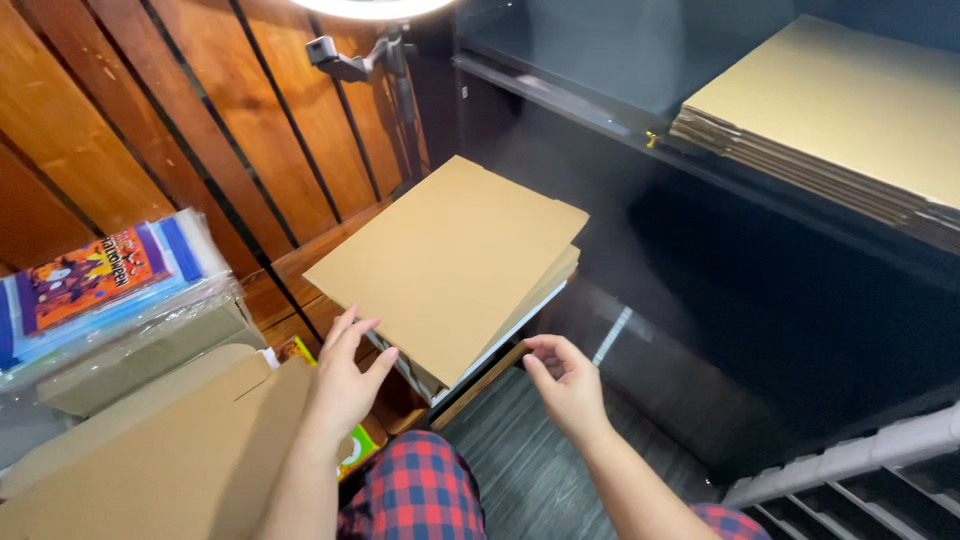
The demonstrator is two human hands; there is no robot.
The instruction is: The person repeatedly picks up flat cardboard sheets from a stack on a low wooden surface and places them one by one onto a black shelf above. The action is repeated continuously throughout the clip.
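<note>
A small stack of flat brown cardboard sheets (450, 260) rests on a low wooden bench (300, 270), its near corner jutting over the bench edge. My left hand (345, 380) hovers at the stack's near left edge, fingers spread, holding nothing. At the stack's near corner, my right hand (568, 385) has its fingers loosely curled and apart, also empty. Whether either hand touches the cardboard cannot be made out. My knees in red and blue checked trousers (415, 495) show at the bottom.
A folded cardboard box (160, 450) lies at lower left. Plastic-wrapped colourful packs (95, 280) sit behind it. A taller pile of flat cardboard (840, 120) lies on a dark shelf at upper right. A wood-slat wall (200, 110) stands behind, with a ring light above.
</note>
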